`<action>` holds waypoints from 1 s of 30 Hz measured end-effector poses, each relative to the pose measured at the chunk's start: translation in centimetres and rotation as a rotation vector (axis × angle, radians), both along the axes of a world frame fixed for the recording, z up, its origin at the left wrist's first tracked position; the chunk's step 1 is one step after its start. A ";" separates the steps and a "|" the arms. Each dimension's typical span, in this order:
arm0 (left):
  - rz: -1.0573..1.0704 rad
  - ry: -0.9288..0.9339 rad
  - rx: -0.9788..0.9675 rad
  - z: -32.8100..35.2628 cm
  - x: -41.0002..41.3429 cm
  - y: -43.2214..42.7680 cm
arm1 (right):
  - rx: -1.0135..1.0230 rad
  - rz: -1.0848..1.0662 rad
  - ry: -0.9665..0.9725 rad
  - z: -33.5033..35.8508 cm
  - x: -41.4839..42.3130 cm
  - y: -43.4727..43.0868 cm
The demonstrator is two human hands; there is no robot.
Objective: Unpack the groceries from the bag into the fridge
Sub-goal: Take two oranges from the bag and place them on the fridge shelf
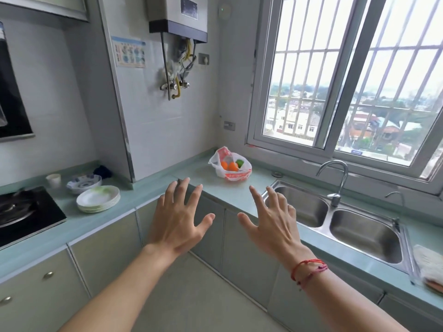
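Note:
A white and red plastic grocery bag point(230, 164) sits in the corner of the pale green counter point(215, 185), under the window. Its mouth is open and shows two orange fruits point(229, 166) and a green one point(239, 162). My left hand point(178, 218) and my right hand point(272, 219) are both stretched out in front of me, palms down, fingers spread, holding nothing. They hover short of the bag, over the counter's front edge. A red string bracelet is on my right wrist. No fridge is in view.
A double steel sink point(340, 219) with a tap point(335, 180) lies right of the bag. On the left counter stand stacked white plates point(98, 198), patterned bowls point(84, 183), a cup point(53, 180) and a black gas hob point(21, 212). A water heater point(177, 17) hangs on the wall.

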State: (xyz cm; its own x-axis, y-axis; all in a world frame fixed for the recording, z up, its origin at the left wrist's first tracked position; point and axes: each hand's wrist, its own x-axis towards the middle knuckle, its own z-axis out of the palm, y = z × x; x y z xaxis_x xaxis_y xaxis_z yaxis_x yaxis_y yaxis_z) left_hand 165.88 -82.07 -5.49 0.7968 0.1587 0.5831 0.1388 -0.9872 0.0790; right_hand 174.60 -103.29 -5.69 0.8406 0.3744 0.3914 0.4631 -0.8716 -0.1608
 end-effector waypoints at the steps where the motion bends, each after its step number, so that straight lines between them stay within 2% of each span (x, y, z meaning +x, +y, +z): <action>1: 0.000 0.004 0.002 -0.1 0.6 0.2 | -0.002 -0.001 0.002 -0.1 0.5 0.2; 8: -0.029 0.024 -0.017 -2.1 6.2 3.0 | -0.004 -0.020 0.023 -1.8 5.3 3.3; 18: -0.094 0.044 -0.032 -3.7 18.3 11.8 | -0.034 -0.093 0.009 -2.8 16.3 11.1; 30: -0.197 0.076 -0.028 -5.5 31.8 15.3 | -0.041 -0.169 0.058 -5.0 28.2 14.5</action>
